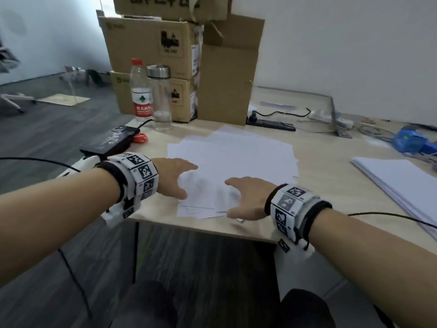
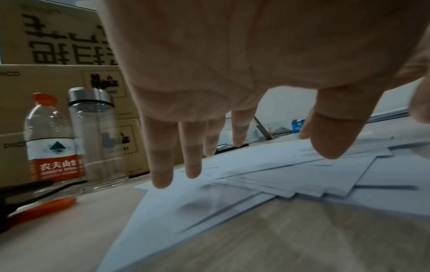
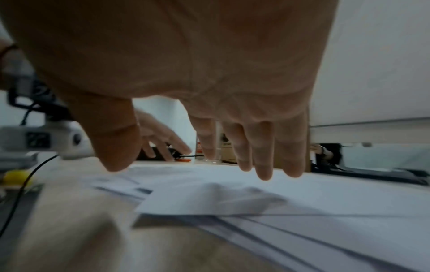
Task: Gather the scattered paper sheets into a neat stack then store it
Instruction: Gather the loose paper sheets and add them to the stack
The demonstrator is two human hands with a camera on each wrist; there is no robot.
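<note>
Several white paper sheets lie fanned and overlapping on the light wooden desk, reaching its near edge. My left hand hovers over the pile's left side, fingers straight and spread, holding nothing. My right hand hovers over the near right part, also spread and empty. In the left wrist view the left hand floats just above the sheets. In the right wrist view the right hand hangs over the paper sheets, and the other hand shows behind it.
A neat stack of white paper lies at the desk's right. Cardboard boxes, a water bottle and a clear flask stand at the back left. A black adapter, a power strip and a blue object are nearby.
</note>
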